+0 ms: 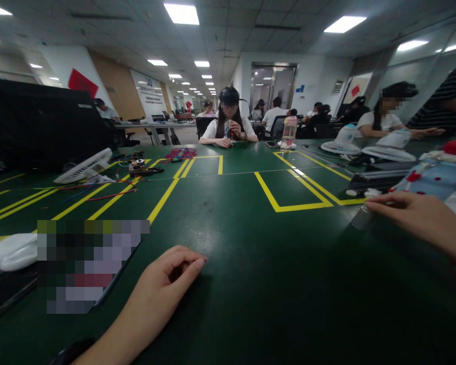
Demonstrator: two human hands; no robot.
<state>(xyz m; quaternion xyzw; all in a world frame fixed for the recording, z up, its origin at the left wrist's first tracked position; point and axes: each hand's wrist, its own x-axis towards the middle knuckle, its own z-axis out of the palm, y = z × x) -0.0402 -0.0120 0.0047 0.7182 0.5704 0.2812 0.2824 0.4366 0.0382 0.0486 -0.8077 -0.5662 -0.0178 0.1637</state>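
My left hand (171, 279) rests on the green table (243, 294), curled, with the thumb and fingertips together. Nothing shows between them. At the right, my right hand (414, 213) pinches the upper end of a small clear bottle (362, 218). The bottle is see-through and looks slightly tilted, its base at or just above the table; I cannot tell whether it touches. My fingertips cover part of its top. Left of my left hand lies a flat phone-like device (114, 274), largely blurred out by pixels.
Yellow tape (304, 208) marks boxes on the table. White fans (85, 167) lie at the left and the far right. Wires (180, 154) and small parts sit at the back left, a pink-capped bottle (289, 133) farther back. A person (228, 121) sits opposite, another (387, 116) at the right.
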